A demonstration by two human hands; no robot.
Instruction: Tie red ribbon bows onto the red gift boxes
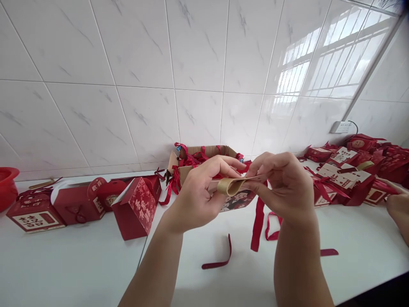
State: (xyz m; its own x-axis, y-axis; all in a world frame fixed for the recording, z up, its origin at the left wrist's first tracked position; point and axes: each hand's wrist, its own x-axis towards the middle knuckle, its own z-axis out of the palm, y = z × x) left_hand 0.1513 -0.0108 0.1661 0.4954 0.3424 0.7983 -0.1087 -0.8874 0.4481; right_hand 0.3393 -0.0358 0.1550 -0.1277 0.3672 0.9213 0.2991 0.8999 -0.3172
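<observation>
Above the table, both hands are closed on a small printed gift box (239, 200) with cartoon figures on its side. My left hand (204, 192) grips its left part, the thumb near a looped gold strap (228, 186) at the top. With thumb and fingers my right hand (281, 185) pinches the top edge on the other side. Fingers hide much of the box and the strap's ends. A red ribbon (258, 226) hangs down below the right hand. On the table beneath lies a dark red strap (220, 262), curved up at one end.
Behind the hands stands a cardboard box (185, 170) of red ribbons. Several red gift boxes (136, 209) line the left, near a red plastic container (7, 187); many more boxes (343, 175) pile up at right. Another person's hand (398, 207) shows at the right edge. A tiled wall closes the back.
</observation>
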